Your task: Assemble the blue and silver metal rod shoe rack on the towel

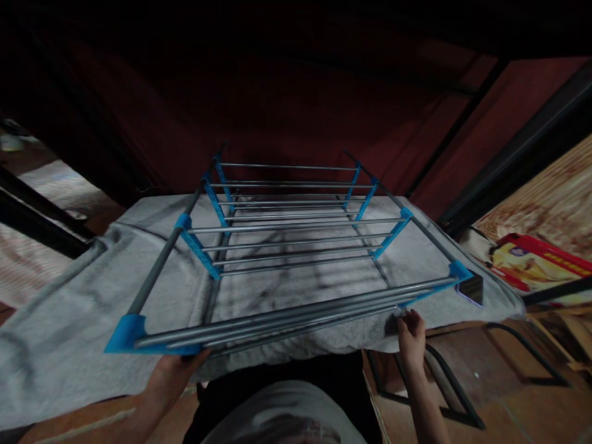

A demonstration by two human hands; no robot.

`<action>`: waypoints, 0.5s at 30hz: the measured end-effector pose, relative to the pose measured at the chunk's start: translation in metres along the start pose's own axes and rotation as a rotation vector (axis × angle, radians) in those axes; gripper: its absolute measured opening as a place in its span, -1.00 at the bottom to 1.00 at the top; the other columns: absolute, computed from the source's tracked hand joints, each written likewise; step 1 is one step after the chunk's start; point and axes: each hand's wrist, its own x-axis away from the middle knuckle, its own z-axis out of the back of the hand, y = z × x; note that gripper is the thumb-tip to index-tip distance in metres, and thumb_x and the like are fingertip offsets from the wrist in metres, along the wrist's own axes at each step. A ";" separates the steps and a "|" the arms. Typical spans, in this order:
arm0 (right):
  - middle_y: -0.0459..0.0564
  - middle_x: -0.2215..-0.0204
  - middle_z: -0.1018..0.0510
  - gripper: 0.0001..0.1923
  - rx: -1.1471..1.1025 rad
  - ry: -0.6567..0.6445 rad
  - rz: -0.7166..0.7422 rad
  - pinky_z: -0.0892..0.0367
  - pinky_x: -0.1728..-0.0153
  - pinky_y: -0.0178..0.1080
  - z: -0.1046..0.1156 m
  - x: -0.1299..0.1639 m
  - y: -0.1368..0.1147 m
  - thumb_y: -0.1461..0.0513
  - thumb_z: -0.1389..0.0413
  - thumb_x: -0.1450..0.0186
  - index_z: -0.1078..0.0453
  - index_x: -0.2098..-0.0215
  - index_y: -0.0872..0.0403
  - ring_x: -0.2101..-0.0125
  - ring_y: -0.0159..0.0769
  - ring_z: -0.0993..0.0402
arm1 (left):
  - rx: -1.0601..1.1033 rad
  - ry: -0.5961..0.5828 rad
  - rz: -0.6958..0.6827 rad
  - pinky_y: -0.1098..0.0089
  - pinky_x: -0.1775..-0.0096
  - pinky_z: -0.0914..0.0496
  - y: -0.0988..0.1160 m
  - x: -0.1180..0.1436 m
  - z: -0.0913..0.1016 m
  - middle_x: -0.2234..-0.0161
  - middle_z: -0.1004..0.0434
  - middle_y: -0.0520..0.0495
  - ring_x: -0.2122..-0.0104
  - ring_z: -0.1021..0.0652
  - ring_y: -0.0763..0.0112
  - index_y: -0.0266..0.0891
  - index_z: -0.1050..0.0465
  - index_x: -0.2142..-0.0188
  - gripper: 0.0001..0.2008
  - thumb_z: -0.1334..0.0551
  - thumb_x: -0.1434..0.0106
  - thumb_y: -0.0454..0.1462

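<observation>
Item: folding clothes-drying rack of grey metal rods with bright blue plastic joints (296, 246), standing at picture centre. A pale grey towel-like cloth (74, 308) lies spread beneath the rods, draping out toward 9 o'clock and 3 o'clock and hanging over the near edge at 6 o'clock.

Left hand (173, 370): at 7 o'clock, under the near bundle of rods just beside the blue corner joint (126, 336); the fingers are hidden beneath cloth and rods, so whether its grip is closed cannot be told.

Right hand (411, 336): at 5 o'clock, fingertips curled shut on the near edge of the cloth just below the rod ends.

Adjacent: small dark flat object with a pale edge (472, 290), at the rack's near right corner, 3 o'clock; its nature cannot be told. Red and yellow printed package (531, 262), on the floor at 3 o'clock, well apart from the rack. Black metal tube frame (444, 382), at 5 o'clock on the reddish-brown floor (509, 401). Dark red wall or curtain (277, 105), at 12 o'clock. The person's pale shirt shows at 6 o'clock.
</observation>
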 end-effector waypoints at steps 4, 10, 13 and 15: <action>0.16 0.00 -0.37 -0.46 0.204 -0.097 0.166 -0.18 -0.12 0.06 -0.006 0.033 -0.014 0.04 -0.06 -0.23 -0.26 -0.12 0.11 -0.03 -0.06 -0.32 | 0.047 -0.026 0.036 0.29 0.23 -0.46 -0.005 -0.003 -0.004 0.57 -0.44 0.02 0.34 -0.52 0.22 -0.13 -0.41 0.58 -0.84 -0.27 -0.03 -0.14; 0.21 -0.14 -0.24 -0.59 0.400 -0.376 0.551 -0.12 -0.16 0.16 -0.033 0.080 -0.036 0.15 0.10 -0.38 -0.25 -0.16 0.06 -0.17 -0.01 -0.17 | 0.154 -0.114 0.035 0.37 0.38 -0.38 -0.012 0.002 -0.004 0.63 -0.31 0.06 0.48 -0.40 0.35 -0.18 -0.28 0.67 -0.72 -0.26 0.05 -0.09; 0.20 -0.12 -0.27 -0.62 0.425 -0.516 0.685 -0.20 -0.11 0.19 -0.052 0.101 -0.041 0.19 0.11 -0.41 -0.27 -0.15 0.02 -0.15 0.00 -0.20 | 0.258 -0.210 0.043 0.35 0.42 -0.36 -0.014 0.004 -0.002 0.64 -0.28 0.06 0.52 -0.36 0.37 -0.19 -0.25 0.68 -0.70 -0.27 0.09 -0.06; 0.16 -0.08 -0.32 -0.64 0.426 -0.583 0.756 -0.23 -0.10 0.19 -0.065 0.113 -0.045 0.23 0.10 -0.41 -0.28 -0.15 0.00 -0.12 -0.01 -0.23 | 0.313 -0.205 0.063 0.34 0.43 -0.36 -0.015 0.005 -0.002 0.64 -0.27 0.05 0.52 -0.35 0.37 -0.19 -0.23 0.68 -0.67 -0.29 0.12 -0.05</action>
